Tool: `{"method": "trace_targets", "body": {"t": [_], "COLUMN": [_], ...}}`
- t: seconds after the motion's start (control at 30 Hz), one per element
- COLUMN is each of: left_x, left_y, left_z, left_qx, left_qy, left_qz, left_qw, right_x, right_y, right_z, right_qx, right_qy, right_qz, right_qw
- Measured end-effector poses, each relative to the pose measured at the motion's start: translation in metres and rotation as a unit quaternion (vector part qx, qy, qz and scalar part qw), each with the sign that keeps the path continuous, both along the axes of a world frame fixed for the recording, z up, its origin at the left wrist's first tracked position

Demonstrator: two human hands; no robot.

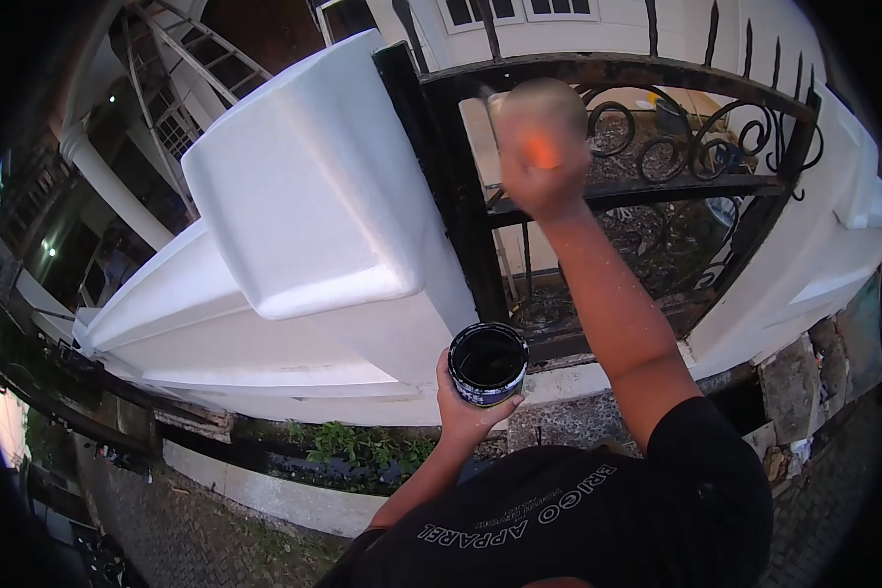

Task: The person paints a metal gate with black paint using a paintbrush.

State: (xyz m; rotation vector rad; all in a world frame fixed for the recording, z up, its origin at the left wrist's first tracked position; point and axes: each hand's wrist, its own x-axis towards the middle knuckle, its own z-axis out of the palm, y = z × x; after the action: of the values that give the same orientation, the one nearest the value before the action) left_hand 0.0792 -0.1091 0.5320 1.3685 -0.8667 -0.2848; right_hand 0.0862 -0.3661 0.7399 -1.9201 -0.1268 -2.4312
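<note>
My left hand (pixel 467 410) is wrapped round a small open can (pixel 488 367) of dark paint, held upright below the gate, with paint smeared on its rim. Higher up, my right hand (pixel 544 162) is raised in front of the upper part of the black iron gate (pixel 617 71), close to its top rail. It is smeared by motion. Something orange shows at its fingers, with a blurred pale shape above; what it holds is too blurred to make out.
A thick white wall pillar (pixel 304 186) stands left of the gate, and a white wall (pixel 804 245) is on the right. Spikes top the gate. A ladder (pixel 201 59) leans at the upper left. Green plants (pixel 372 451) grow in a ditch below the wall.
</note>
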Motion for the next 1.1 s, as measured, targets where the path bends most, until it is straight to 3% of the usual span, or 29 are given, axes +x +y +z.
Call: {"method": "trace_targets", "body": {"t": [0.13,0.27,0.5,0.57,0.63,0.73,0.8,0.83,0.87,0.9,0.97,1.0,1.1], "left_x": [0.004,0.004,0.009,0.009,0.009,0.008,0.004,0.002,0.001,0.001,-0.009,-0.015,-0.029], "left_y": [0.007,0.009,0.008,0.006,0.005,0.003,-0.001,-0.004,-0.007,-0.010,-0.022,-0.030,-0.051], "left_z": [0.000,-0.002,0.001,-0.004,-0.010,-0.009,-0.005,-0.004,-0.003,-0.002,0.003,0.011,0.012], "left_qx": [-0.007,-0.005,0.005,0.019,-0.002,0.013,0.002,-0.008,-0.009,0.003,-0.006,-0.029,-0.046], "left_qy": [-0.006,0.006,-0.004,0.004,0.003,-0.001,-0.007,-0.013,-0.001,-0.040,-0.077,-0.080,-0.088], "left_qz": [0.003,-0.001,-0.018,-0.023,-0.003,0.004,0.008,0.012,0.022,0.033,0.058,0.069,0.076], "left_qw": [1.000,1.000,1.000,1.000,1.000,1.000,1.000,1.000,1.000,0.999,0.995,0.994,0.992], "right_x": [-0.015,-0.003,-0.065,-0.046,-0.013,-0.004,-0.013,-0.026,-0.039,-0.059,-0.094,-0.106,-0.139], "right_y": [0.004,0.008,-0.050,-0.036,-0.012,0.018,0.023,0.015,0.006,0.013,0.013,0.011,0.018], "right_z": [0.004,0.005,0.002,0.002,-0.002,0.001,0.001,-0.008,-0.014,-0.009,0.001,0.003,0.004], "right_qx": [0.076,0.056,0.118,0.020,-0.065,-0.074,0.019,0.091,0.147,0.239,0.356,0.365,0.300], "right_qy": [-0.035,0.011,-0.091,-0.033,0.059,0.129,0.020,0.032,0.036,0.039,0.121,0.139,0.390], "right_qz": [0.033,0.069,-0.124,-0.181,-0.152,-0.069,0.099,0.147,0.219,0.354,0.443,0.447,0.407], "right_qw": [0.996,0.996,0.981,0.983,0.985,0.987,0.995,0.984,0.964,0.903,0.814,0.805,0.769]}}
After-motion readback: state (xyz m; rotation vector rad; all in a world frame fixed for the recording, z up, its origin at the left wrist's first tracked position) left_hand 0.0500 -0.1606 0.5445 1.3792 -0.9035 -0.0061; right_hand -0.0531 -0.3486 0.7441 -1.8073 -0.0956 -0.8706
